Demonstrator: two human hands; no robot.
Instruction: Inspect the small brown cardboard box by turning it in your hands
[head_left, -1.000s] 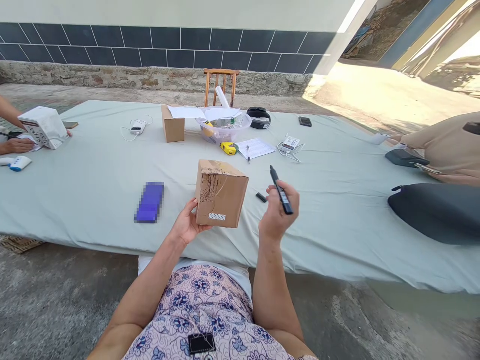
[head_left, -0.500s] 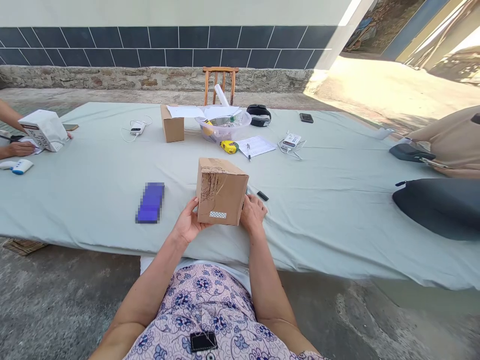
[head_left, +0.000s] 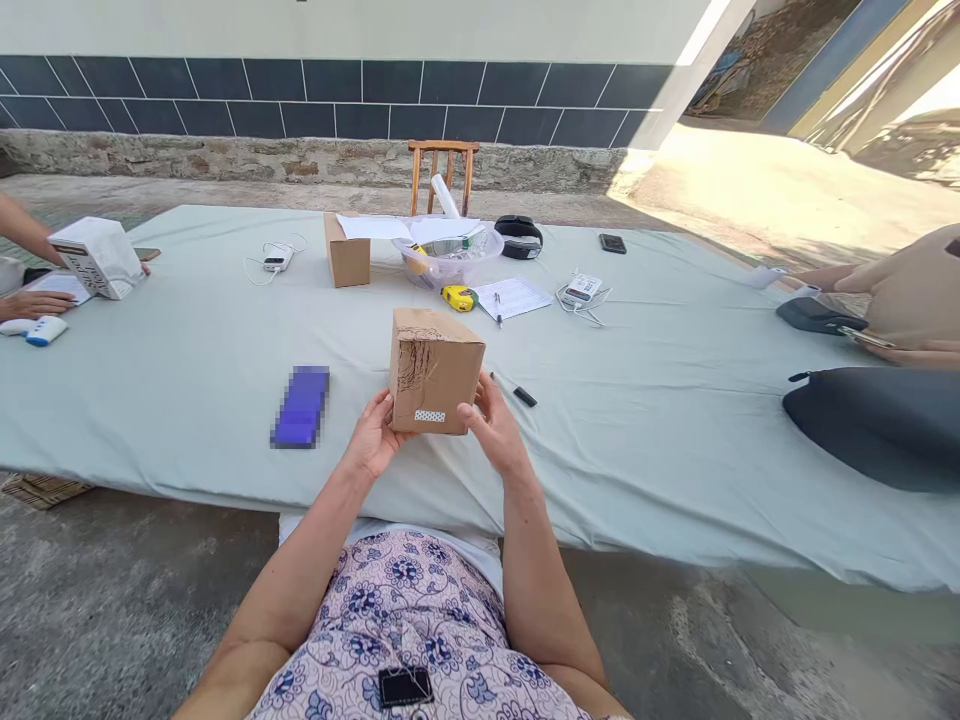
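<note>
A brown cardboard box (head_left: 439,385) with dark scribbled marks and a small dotted white label is held up in front of me, near the table's front edge. My left hand (head_left: 373,437) grips its lower left side, with some fingers hidden beneath or behind it. On the lower right corner, my right hand (head_left: 495,430) has its thumb against the front face and its fingers along the right side. Just right of that hand a small black cap-like piece (head_left: 525,397) lies on the cloth; a dark tip of something (head_left: 493,376) shows by the fingers.
A blurred blue-purple object (head_left: 301,407) lies left of the box. Behind stand a plastic basket (head_left: 450,268), another carton (head_left: 349,262), a yellow tape measure (head_left: 459,298) and a paper with a pen (head_left: 517,297). A black bag (head_left: 877,420) sits at right; people are at both sides.
My right hand has come up from the cloth beside the box and now clasps its right side. The box has risen and shifted slightly left.
</note>
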